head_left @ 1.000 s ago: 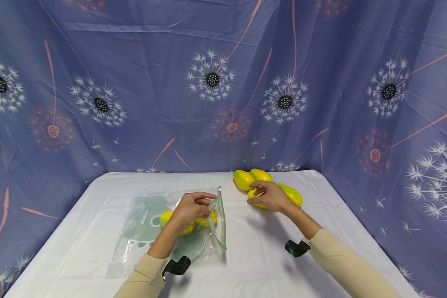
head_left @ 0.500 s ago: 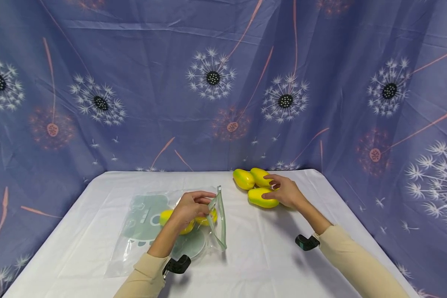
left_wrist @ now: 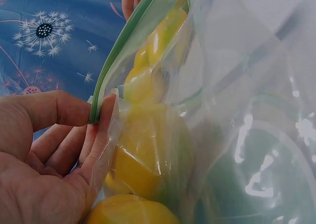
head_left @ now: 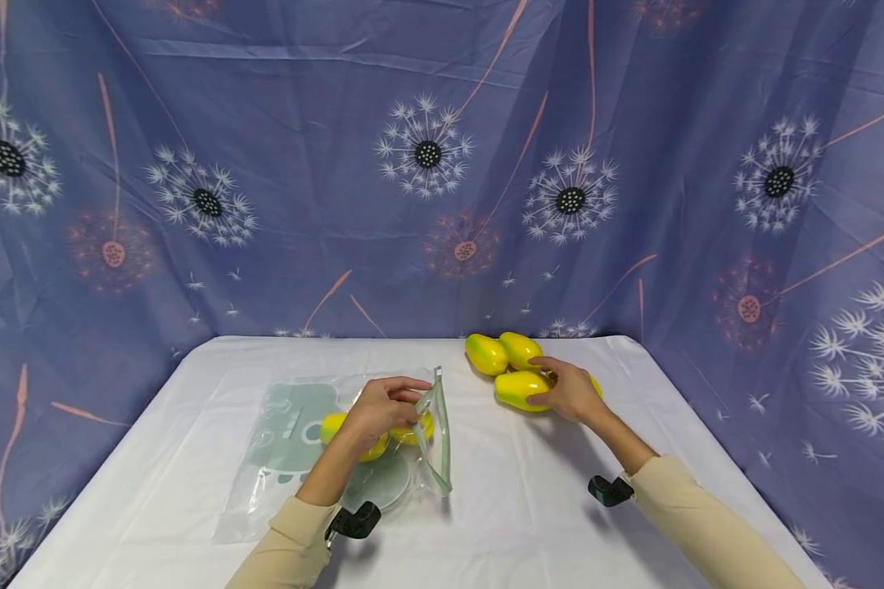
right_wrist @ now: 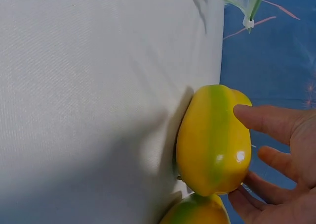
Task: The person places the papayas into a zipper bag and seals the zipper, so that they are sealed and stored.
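My left hand (head_left: 378,409) pinches the green-edged mouth of a clear zip bag (head_left: 287,429), which lies on the table with a pale green print. Several yellow papayas (left_wrist: 148,147) show through its plastic. At the right, my right hand (head_left: 573,394) is at a yellow-green papaya (head_left: 516,390). In the right wrist view the thumb reaches that papaya's side, while the other fingers are spread loosely beside its end; a firm hold does not show. Another papaya (head_left: 597,384) is mostly hidden behind this hand.
Two more papayas, one greener (head_left: 485,354) and one yellow (head_left: 520,350), lie touching at the table's back edge. A white cloth covers the table (head_left: 501,507). Blue dandelion-print curtains (head_left: 302,204) stand behind and at both sides. The bag's white slider (right_wrist: 248,23) sits at its mouth's end.
My right hand has drawn back to the right from over the front papaya, then returned slightly towards it. The left hand keeps its hold on the bag's mouth. The head view has shifted a little.
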Action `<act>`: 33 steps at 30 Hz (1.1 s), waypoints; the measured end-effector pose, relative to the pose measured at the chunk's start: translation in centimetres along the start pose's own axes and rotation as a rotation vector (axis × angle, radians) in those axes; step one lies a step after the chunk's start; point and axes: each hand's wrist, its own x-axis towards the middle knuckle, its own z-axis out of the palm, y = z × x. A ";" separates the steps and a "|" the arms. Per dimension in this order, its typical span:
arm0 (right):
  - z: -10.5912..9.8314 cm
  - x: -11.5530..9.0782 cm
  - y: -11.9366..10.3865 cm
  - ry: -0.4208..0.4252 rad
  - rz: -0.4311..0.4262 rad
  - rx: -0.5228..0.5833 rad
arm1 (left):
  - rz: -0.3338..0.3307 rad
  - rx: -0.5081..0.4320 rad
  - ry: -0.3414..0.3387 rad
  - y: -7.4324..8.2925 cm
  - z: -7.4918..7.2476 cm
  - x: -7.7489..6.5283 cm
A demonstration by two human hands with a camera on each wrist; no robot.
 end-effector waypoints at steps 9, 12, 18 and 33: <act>0.6 -0.2 0.2 0.023 -0.020 -0.015 | -0.003 -0.001 0.001 -0.1 0.0 0.1; 0.7 -0.4 0.3 0.026 -0.031 -0.017 | -0.005 -0.003 -0.002 -0.1 0.0 0.1; 1.1 -0.6 0.4 0.047 -0.066 -0.015 | -0.004 0.005 -0.004 -0.1 -0.1 0.1; 1.2 -0.7 0.2 0.063 -0.080 -0.023 | -0.004 -0.005 -0.013 -0.1 -0.1 0.0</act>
